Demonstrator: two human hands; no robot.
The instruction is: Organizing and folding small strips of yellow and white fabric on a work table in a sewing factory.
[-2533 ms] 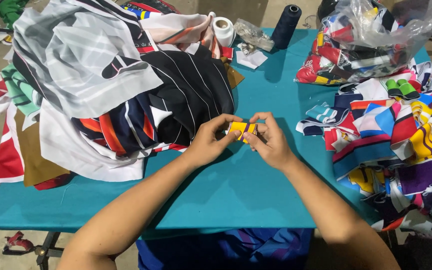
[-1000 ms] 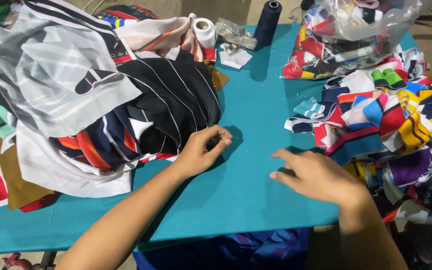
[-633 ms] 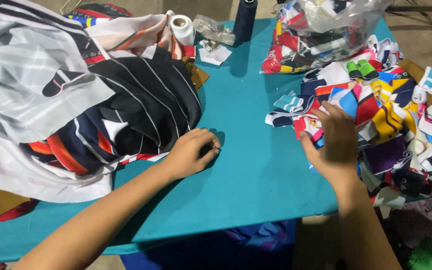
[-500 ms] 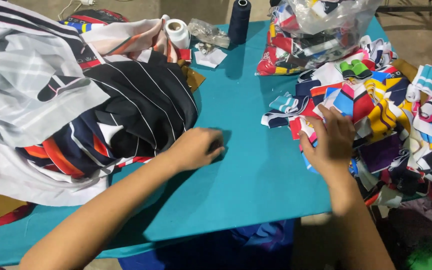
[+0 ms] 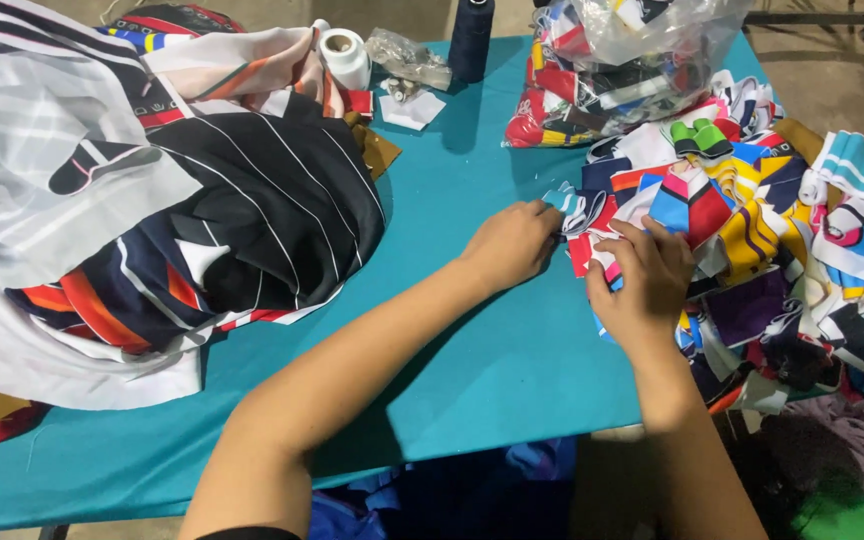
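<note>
While both forearms reach across the teal tabletop (image 5: 472,360) toward its right edge, the 2 hands meet at the near-left fringe of a heap of small printed fabric scraps (image 5: 752,230). These scraps look thin, soft and very light; they should crumple and slide over one another, so a fingertip pinch at a free corner or edge seems the surest hold. The left hand (image 5: 512,242) lies knuckles up, fingers curled onto a pale blue and white scrap (image 5: 564,203), though whether it truly pinches it is hard to tell from this angle. The right hand (image 5: 644,275) rests palm down, fingers bent and spread over red, white and blue pieces, pressing rather than gripping. A clear bag of more scraps (image 5: 612,70) sits at the far edge, beside a dark thread cone (image 5: 472,38). Larger striped garments (image 5: 152,200) cover the left side.
</note>
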